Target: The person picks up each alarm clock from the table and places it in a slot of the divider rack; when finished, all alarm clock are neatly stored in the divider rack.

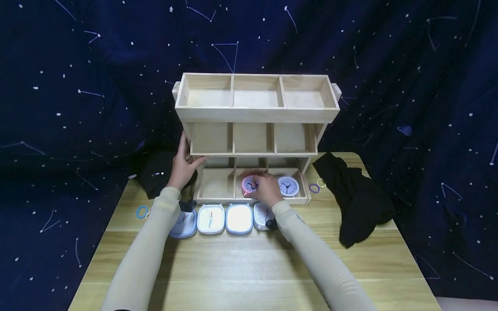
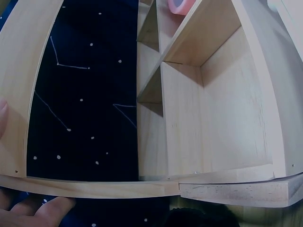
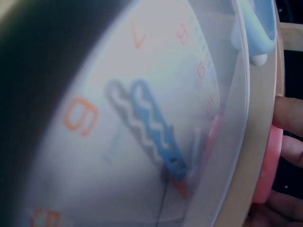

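My right hand point(image 1: 267, 190) grips a round pink alarm clock point(image 1: 247, 184) in the middle compartment of the bottom tray. Its fingers and thumb lie around the clock's pink case point(image 3: 271, 165) in the right wrist view. A round white alarm clock point(image 1: 288, 186) sits in the compartment just right of it. At the left side of the tiered wooden shelf point(image 1: 256, 115), my left hand point(image 1: 183, 166) holds the side panel, fingers outside and thumb toward the front. The bottom tray's left compartment point(image 2: 232, 113) contains nothing.
Several square clocks point(image 1: 211, 219) stand in a row before the shelf, the rightmost partly under my right wrist. Black cloth point(image 1: 354, 198) lies on the right, another dark cloth point(image 1: 155, 172) on the left. Small rings point(image 1: 314, 188) lie on the wooden table point(image 1: 233, 276) at both sides.
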`<state>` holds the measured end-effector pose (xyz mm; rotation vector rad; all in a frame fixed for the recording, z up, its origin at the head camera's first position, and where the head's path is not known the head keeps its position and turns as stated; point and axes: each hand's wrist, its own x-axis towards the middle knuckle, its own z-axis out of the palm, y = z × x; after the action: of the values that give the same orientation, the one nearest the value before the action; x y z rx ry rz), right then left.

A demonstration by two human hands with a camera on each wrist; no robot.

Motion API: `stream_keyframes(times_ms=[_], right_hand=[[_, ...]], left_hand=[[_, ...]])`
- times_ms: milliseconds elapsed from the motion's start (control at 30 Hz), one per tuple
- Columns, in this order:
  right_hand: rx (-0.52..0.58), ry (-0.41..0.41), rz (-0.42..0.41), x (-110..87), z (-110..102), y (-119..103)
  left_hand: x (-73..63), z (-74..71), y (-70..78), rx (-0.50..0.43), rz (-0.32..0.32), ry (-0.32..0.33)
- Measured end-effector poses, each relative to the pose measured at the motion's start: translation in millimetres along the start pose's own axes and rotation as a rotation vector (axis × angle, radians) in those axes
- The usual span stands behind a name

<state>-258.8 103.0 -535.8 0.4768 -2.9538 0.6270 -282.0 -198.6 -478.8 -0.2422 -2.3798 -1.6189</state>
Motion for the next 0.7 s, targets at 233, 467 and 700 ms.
stream_keyframes(times_ms=[233,467,700], right_hand=[[-0.013,-0.042,-0.01,-0.6,-2.2,1.4],[0.128,-0.046,0.009,-11.5,-8.7,3.8],[0.149,0.066,-0.027,-46.7,-24.9,8.4]], left_hand=[[-1.1,-0.4,1.4,-0.002,-0.01,0.001],[-1.3,-1.7,-2.1,0.012,-0.006,-0.001],[-0.7,-0.6,-0.5,0.002,0.008,0.0]])
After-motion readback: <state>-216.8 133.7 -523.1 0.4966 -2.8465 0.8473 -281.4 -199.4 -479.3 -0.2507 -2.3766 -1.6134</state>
